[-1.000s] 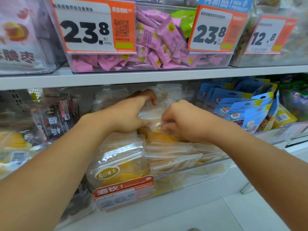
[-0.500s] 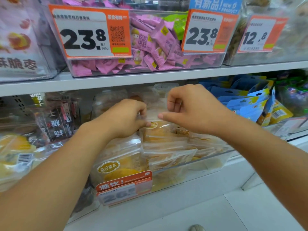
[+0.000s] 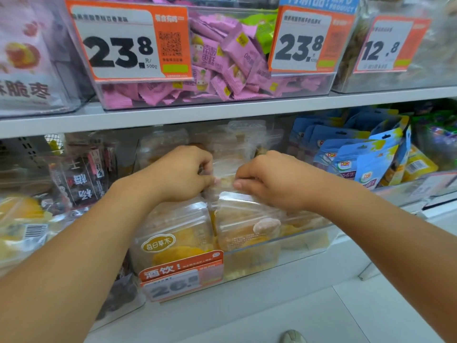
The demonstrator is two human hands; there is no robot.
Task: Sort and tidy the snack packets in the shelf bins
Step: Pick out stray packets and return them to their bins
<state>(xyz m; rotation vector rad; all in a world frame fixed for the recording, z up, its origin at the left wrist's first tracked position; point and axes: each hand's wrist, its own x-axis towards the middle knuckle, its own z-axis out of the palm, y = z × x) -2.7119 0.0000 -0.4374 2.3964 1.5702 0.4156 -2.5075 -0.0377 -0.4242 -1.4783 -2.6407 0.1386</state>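
While both forearms reach in from the lower corners of the frame, the left hand (image 3: 180, 173) and right hand (image 3: 268, 180) meet at mid-frame over a clear shelf bin (image 3: 304, 240) on the lower shelf. Each hand has its fingers curled and pinches the upper edge of one clear snack packet (image 3: 223, 180) held between them, the left at its left side and the right at its right side; the packet's contents are too blurred to identify. Below the hands, more clear packets stand in the same bin, among them a front packet with an oval brown label and yellow fruit pieces (image 3: 170, 241) at lower centre-left and a second clear packet (image 3: 247, 227) just beside it on the right. An orange price tag (image 3: 181, 278) hangs on the bin's front wall at lower centre. Dark packets (image 3: 84, 180) fill the neighbouring bin at centre-left, and blue pouches (image 3: 356, 157) stand in the bin at centre-right. Across the upper part of the frame runs a white shelf edge (image 3: 222, 112); above it sits a clear bin of pink wrapped sweets (image 3: 222, 60), fronted by a large orange-and-white price card (image 3: 128, 40) at upper left and a second price card (image 3: 306, 40) at upper right.
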